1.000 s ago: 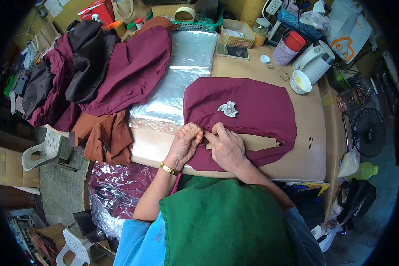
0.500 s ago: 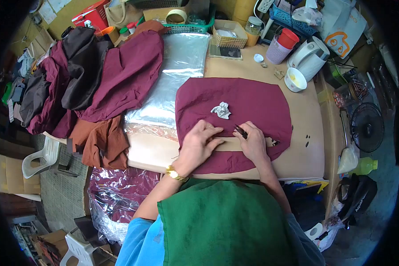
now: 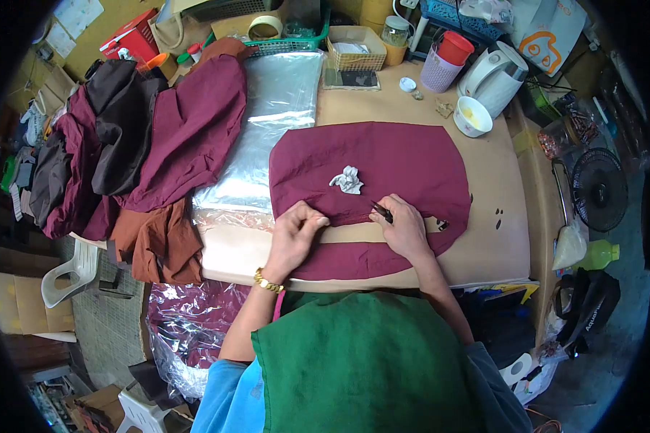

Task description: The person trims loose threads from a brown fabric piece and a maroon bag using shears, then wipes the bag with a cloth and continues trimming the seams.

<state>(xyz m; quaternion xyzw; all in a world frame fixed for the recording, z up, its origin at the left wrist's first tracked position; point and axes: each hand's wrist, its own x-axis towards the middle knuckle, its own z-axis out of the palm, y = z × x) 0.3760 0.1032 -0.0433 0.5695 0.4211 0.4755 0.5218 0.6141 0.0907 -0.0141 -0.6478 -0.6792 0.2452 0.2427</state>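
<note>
A maroon fabric piece (image 3: 383, 155) lies spread on the table, with a long slit-like opening across its lower part where the tan surface shows. At the left end of that opening is my left hand (image 3: 292, 238), thumb and fingers pinched together by the fabric's edge. Whatever is between those fingertips is too small to make out. My right hand (image 3: 404, 229) rests near the right part of the opening, closed around small black thread snips (image 3: 383, 211) that point up and left. A crumpled whitish scrap (image 3: 347, 180) sits on the fabric above both hands.
Maroon, dark and rust-coloured garments (image 3: 188, 130) are heaped on the left. Clear plastic sheets (image 3: 282, 94) lie beside them. A white bowl (image 3: 473, 119), an electric kettle (image 3: 495, 76) and a lilac cup (image 3: 439, 71) stand at the back right. Bagged maroon fabric (image 3: 195, 325) is below the table edge.
My left hand has moved left, away from my right hand, and its fingers have drawn into a tighter pinch. My right hand stays near the opening with the thread snips. The view has shifted slightly.
</note>
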